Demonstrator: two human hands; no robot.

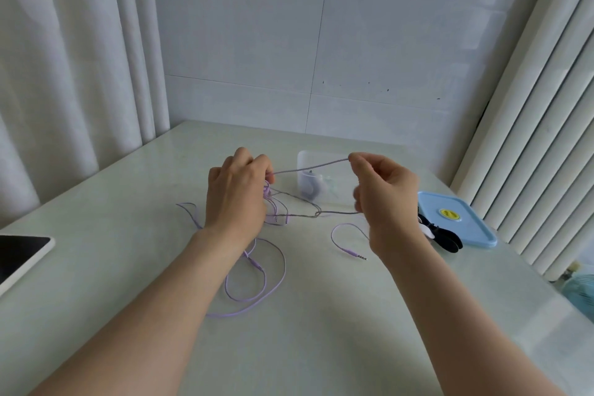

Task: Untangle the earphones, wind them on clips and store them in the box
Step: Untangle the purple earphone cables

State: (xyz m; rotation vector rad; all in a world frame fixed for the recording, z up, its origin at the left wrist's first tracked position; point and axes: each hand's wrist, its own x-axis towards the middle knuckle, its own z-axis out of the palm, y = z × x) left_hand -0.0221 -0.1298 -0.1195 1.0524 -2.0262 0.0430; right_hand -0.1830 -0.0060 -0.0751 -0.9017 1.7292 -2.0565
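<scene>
Tiled wall [321, 42] at back, curtains [64, 58] on both sides. Pale worktop [321, 347] fills the lower view. Tablet [19, 254] at the left edge, screen dark, partly out of view. Left hand [234, 193] and right hand [385, 193] are both raised above the worktop's middle. Left grip is narrow, fingers bunched on a clump of purple earphones [311, 166] cable; right grip is narrow too, thumb and forefinger pinching the same cable, one strand stretched taut between the two hands. Blue lid [456, 219] with a yellow centre disc lies flat at right, off the box. Clear box [302, 161] sits open behind the hands, near mid-worktop; inside it a dark item and a pale one, too blurred to tell what. Black and white clips [443, 239] are piled against the lid's near-left edge, partly behind the right hand. Rest of the cable hangs from the left hand and lies in loose loops on the worktop below it, with a small knot [316, 213] between the hands. Plug [360, 256] rests on the worktop just beside the right wrist.
</scene>
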